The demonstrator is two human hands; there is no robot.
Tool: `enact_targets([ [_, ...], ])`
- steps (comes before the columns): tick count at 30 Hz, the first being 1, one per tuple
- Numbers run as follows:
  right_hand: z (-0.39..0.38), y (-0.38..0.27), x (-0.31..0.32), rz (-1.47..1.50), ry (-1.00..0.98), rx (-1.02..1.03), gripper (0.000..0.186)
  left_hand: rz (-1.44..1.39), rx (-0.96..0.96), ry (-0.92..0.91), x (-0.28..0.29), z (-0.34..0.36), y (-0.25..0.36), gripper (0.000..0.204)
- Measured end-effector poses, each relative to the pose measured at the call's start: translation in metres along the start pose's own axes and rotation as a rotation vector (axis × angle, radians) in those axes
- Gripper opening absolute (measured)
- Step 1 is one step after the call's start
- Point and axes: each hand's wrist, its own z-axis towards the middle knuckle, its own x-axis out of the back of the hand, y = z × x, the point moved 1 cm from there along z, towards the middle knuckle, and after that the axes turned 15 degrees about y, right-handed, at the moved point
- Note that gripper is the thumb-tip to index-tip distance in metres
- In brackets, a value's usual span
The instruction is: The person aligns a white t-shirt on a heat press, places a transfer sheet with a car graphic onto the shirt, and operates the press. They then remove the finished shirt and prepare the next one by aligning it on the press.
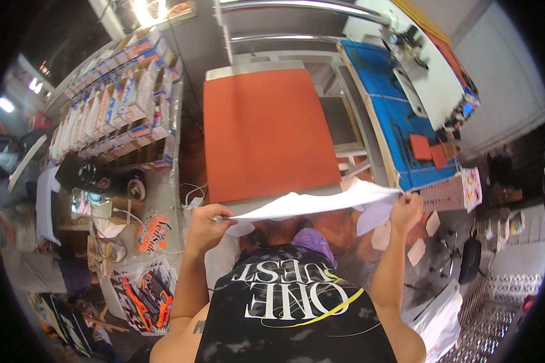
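Note:
A white cloth is stretched between my two hands in front of my body, with paler parts hanging below its upper edge. I cannot tell whether it is a garment. My left hand is closed on its left end, and my right hand pinches the right end, which sits a little higher. Just beyond the cloth lies a flat orange-red pad, like a heat press bed. The near edge of the pad is close to the cloth.
Left stands a rack of long open cardboard boxes, beside a bench with a printed car picture. On the right is a blue-topped table with small orange-red pieces. Metal rails cross the far side. Paper pieces lie on the floor.

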Motion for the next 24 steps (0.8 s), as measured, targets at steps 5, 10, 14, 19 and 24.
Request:
enact_targets([
  [5, 0.003, 0.015, -0.006, 0.01, -0.084, -0.045, 0.014, -0.282, 0.265, -0.137, -0.006, 0.007, -0.006, 0.013],
  [10, 0.008, 0.021, -0.006, 0.084, -0.069, 0.001, 0.014, -0.537, 0.367, -0.182, -0.008, 0.014, -0.001, 0.013],
  [14, 0.015, 0.009, 0.005, 0.13, -0.181, -0.138, 0.013, -0.281, 0.348, -0.073, -0.004, 0.018, 0.008, 0.011],
  [19, 0.042, -0.02, 0.019, 0.348, -0.38, 0.013, 0.015, 0.027, 0.399, -0.003, 0.026, 0.023, 0.015, 0.016],
  [24, 0.087, -0.043, 0.027, 0.615, -0.834, -0.118, 0.014, -0.253, 0.441, -0.048, 0.089, 0.026, 0.016, 0.009],
])
